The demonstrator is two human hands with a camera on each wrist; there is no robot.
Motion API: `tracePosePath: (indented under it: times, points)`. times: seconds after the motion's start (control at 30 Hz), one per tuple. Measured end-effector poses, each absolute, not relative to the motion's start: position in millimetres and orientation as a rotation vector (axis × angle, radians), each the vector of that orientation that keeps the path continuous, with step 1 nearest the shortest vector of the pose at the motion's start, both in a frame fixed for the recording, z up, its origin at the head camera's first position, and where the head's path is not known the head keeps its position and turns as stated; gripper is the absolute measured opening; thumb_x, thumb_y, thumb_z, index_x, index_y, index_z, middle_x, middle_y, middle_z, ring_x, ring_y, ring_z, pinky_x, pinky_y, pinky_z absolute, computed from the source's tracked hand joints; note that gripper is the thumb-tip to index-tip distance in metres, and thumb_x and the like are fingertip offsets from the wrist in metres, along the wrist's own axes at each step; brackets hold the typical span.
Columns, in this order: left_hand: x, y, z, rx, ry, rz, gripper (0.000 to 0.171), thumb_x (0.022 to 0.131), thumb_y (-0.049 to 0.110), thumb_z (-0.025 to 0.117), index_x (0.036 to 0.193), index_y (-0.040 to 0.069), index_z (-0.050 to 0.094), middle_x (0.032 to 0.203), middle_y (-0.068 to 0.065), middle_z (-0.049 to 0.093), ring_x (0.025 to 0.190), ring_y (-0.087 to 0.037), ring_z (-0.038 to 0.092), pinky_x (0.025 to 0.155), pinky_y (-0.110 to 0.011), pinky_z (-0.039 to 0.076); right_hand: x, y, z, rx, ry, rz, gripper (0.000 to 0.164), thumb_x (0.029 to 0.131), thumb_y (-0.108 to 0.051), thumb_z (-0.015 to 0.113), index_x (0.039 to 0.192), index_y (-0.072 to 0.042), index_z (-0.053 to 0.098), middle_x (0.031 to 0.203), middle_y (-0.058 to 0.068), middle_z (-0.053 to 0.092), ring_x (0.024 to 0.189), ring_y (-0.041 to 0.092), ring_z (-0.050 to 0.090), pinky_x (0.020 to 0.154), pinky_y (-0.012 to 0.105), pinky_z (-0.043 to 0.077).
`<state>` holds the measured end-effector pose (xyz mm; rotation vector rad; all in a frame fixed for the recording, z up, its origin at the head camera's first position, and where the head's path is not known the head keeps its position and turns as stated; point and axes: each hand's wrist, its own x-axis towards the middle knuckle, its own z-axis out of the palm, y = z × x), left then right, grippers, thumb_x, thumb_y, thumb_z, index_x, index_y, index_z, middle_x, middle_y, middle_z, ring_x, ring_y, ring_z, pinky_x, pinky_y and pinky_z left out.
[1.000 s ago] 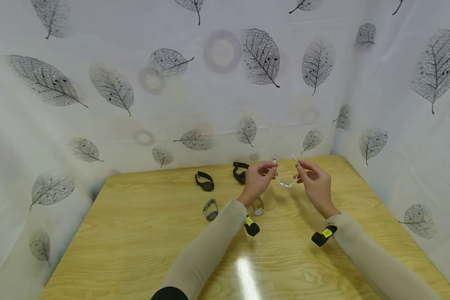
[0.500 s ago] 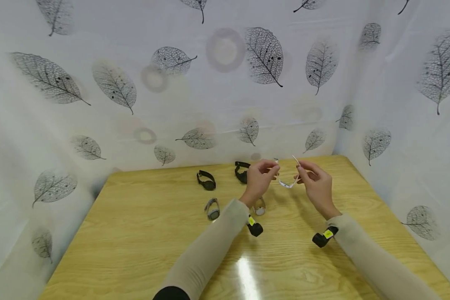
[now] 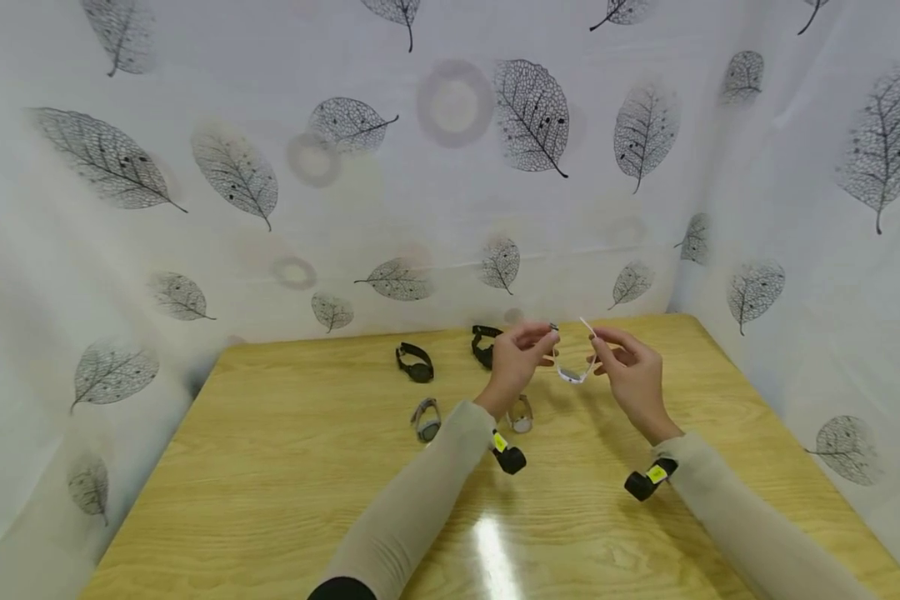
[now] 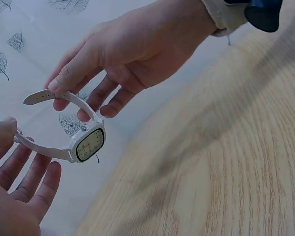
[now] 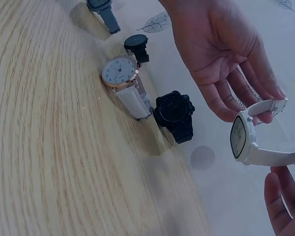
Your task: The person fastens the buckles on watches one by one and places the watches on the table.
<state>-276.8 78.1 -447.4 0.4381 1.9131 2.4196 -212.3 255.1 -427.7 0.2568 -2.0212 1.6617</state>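
Note:
A white wristwatch [image 3: 572, 377] with a squarish face hangs above the table, its strap undone and curved into a U. My left hand [image 3: 520, 362] pinches the buckle end between thumb and fingers. Opposite it, my right hand [image 3: 630, 375] pinches the strap end with the holes. In the left wrist view the watch's pale dial [image 4: 90, 145] and side crown are visible. From the right wrist, the watch case [image 5: 240, 137] is seen almost edge-on, with only part of the right hand in the corner.
On the wooden table [image 3: 285, 483] lie a black watch [image 3: 416, 364], a second black watch [image 3: 483, 346] partly behind the left hand, a grey watch [image 3: 426, 421] and a round-faced watch [image 3: 521, 414] near the left wrist. Leaf-print curtain [image 3: 450, 200] surrounds the table's back and sides.
The white watch has tipped and dropped slightly between the hands, so more of its face shows. Both hands keep their grip on the strap ends.

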Motion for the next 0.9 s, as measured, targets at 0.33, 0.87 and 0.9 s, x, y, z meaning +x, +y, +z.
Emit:
tracePosePath:
  times: [0.33, 0.87, 0.9]
  points:
    - [-274, 71, -448, 0.439, 1.874, 2.401, 0.02, 0.096, 0.017, 0.075, 0.112, 0.005, 0.077, 0.1, -0.008, 0.077, 0.098, -0.046, 0.07, 0.079, -0.046, 0.063, -225, 267, -449, 0.232, -2.055, 1.844, 0.035, 0.101, -0.016, 0.068, 0.127, 0.008, 0.067, 0.104, -0.002, 0.074, 0.084, 0.022, 0.074, 0.069, 0.026, 0.062]
    - [-276, 63, -447, 0.457, 1.976, 2.282, 0.015, 0.095, 0.021, 0.077, 0.108, 0.014, 0.079, 0.097, -0.003, 0.076, 0.081, -0.015, 0.071, 0.078, -0.043, 0.064, -223, 272, -440, 0.25, -2.26, 1.815, 0.037, 0.102, -0.023, 0.068, 0.127, 0.005, 0.068, 0.096, -0.006, 0.074, 0.092, 0.02, 0.069, 0.08, 0.023, 0.057]
    - [-276, 62, -448, 0.482, 1.988, 2.261, 0.015, 0.095, 0.022, 0.077, 0.108, 0.014, 0.079, 0.097, -0.002, 0.076, 0.081, -0.015, 0.071, 0.078, -0.043, 0.064, -223, 272, -439, 0.259, -2.265, 1.813, 0.037, 0.102, -0.023, 0.068, 0.127, 0.004, 0.068, 0.097, -0.005, 0.074, 0.092, 0.02, 0.069, 0.08, 0.023, 0.057]
